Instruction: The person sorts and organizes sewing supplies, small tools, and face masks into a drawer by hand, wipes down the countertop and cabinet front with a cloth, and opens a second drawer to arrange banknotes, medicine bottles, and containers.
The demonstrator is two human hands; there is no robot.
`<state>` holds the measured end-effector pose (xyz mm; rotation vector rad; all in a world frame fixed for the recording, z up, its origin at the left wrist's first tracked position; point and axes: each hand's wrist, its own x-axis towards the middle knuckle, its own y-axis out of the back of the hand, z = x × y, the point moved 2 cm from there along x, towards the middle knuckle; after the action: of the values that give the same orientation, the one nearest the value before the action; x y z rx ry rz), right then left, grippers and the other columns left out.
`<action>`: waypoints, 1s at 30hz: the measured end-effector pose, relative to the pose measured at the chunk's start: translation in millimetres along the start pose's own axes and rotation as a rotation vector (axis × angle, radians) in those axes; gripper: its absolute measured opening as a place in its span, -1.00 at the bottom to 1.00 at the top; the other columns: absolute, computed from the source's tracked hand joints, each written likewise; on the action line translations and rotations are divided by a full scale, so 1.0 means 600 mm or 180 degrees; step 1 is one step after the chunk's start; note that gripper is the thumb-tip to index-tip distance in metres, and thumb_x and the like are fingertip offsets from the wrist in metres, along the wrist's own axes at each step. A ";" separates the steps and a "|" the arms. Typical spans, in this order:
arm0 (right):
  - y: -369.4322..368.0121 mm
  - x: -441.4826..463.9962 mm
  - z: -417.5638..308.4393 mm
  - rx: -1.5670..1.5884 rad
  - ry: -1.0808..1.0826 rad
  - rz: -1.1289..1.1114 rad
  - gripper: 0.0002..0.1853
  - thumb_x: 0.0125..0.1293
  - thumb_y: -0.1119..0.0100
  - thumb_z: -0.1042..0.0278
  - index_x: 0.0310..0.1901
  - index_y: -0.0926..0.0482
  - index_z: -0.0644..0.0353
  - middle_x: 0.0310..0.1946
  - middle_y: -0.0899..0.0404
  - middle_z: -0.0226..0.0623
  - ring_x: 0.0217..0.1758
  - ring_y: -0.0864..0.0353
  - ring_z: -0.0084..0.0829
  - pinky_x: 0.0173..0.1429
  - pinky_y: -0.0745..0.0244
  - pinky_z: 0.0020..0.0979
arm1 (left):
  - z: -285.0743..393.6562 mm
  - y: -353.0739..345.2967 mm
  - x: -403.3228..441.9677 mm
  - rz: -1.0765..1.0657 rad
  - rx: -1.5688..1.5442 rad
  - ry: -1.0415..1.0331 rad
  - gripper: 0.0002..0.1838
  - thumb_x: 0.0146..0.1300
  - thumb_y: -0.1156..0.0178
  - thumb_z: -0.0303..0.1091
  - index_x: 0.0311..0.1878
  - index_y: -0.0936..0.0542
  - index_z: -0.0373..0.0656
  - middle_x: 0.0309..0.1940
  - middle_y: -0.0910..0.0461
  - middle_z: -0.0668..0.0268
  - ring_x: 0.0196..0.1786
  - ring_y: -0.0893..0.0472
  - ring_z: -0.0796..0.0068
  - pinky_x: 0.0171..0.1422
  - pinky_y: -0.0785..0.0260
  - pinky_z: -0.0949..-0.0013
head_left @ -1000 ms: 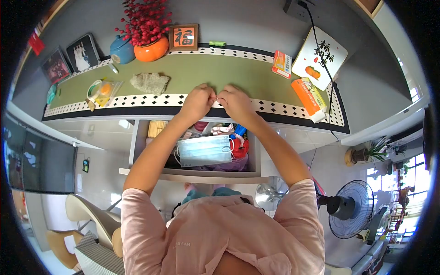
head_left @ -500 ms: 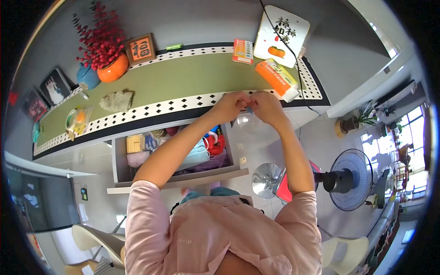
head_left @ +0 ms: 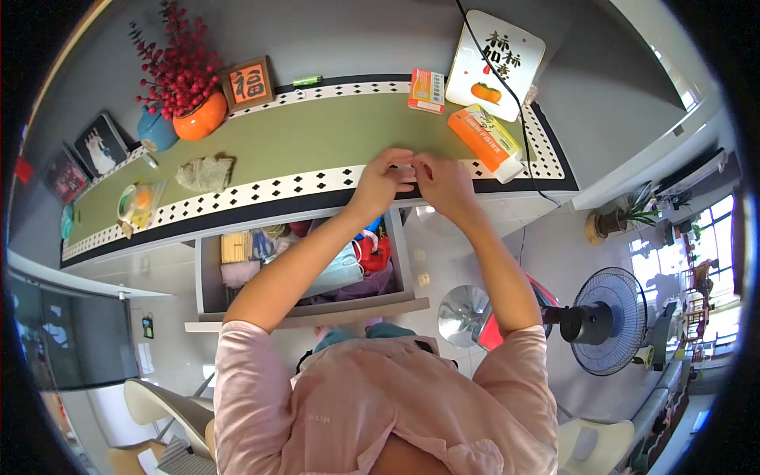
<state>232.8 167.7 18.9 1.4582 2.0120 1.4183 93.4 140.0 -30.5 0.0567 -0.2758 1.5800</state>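
Observation:
My left hand (head_left: 381, 185) is over the front border of the table runner (head_left: 336, 131), its thumb and fingers parted and nothing clearly visible in them. Close beside it, with fingertips almost meeting, my right hand (head_left: 445, 185) has its fingers curled together; whatever they may hold is too small or hidden to make out. Right of that hand lies an orange, white and yellow box (head_left: 486, 142). Below my left forearm, the pulled-out drawer (head_left: 305, 313) contains a blue face mask (head_left: 339, 269), a red item (head_left: 375, 255) and a stack of wooden-looking pieces (head_left: 235, 247).
A small orange box (head_left: 427, 91) and a white board with writing (head_left: 496, 63) stand at the back, a black cable (head_left: 518, 119) crossing the board. Leftward are a grey stone-like piece (head_left: 204, 174), an orange vase (head_left: 200, 116) and a framed sign (head_left: 248, 82). A fan (head_left: 608, 321) stands right.
My hands have moved slightly left. The left fingers have spread from a closed pinch, and a bluish bit between the hands no longer shows. The view has shifted slightly.

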 end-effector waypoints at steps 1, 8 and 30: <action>0.001 -0.002 0.005 -0.0019 0.0022 0.0090 -0.87 0.20 -0.08 0.40 -0.27 -0.60 0.16 -0.39 -0.61 -0.07 -0.33 -0.61 -0.05 -0.25 -0.48 -0.10 | 0.003 0.008 -0.004 0.0064 0.0623 -0.0073 -0.56 0.16 0.12 -0.75 0.12 -0.43 -0.29 0.03 -0.53 0.13 0.03 -0.55 0.36 0.18 -0.39 0.37; 0.003 -0.021 0.030 0.0461 -0.0025 0.0332 -0.84 0.26 -0.07 0.46 -0.19 -0.62 0.20 -0.46 -0.63 -0.18 -0.43 -0.63 -0.25 -0.36 -0.45 -0.31 | 0.009 -0.026 -0.011 -0.0268 0.0476 -0.0171 -0.50 0.11 0.21 -0.79 0.13 -0.41 -0.30 0.02 -0.53 0.14 0.00 -0.59 0.35 0.14 -0.44 0.35; -0.286 0.307 -0.141 -0.0420 0.1533 0.0031 -0.57 0.30 -0.03 0.19 0.16 -0.43 0.19 0.25 -0.35 -0.19 0.35 -0.25 -0.18 0.34 -0.19 -0.09 | 0.040 0.336 -0.013 0.1218 0.3790 -0.0815 -0.53 0.10 -0.04 -0.55 0.14 -0.43 -0.36 0.19 -0.40 -0.06 0.23 -0.38 -0.07 0.37 -0.17 0.06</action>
<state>-5.9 275.0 -26.3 1.1506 2.1158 2.0167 -109.0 126.8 -36.8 1.1851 0.5220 1.9158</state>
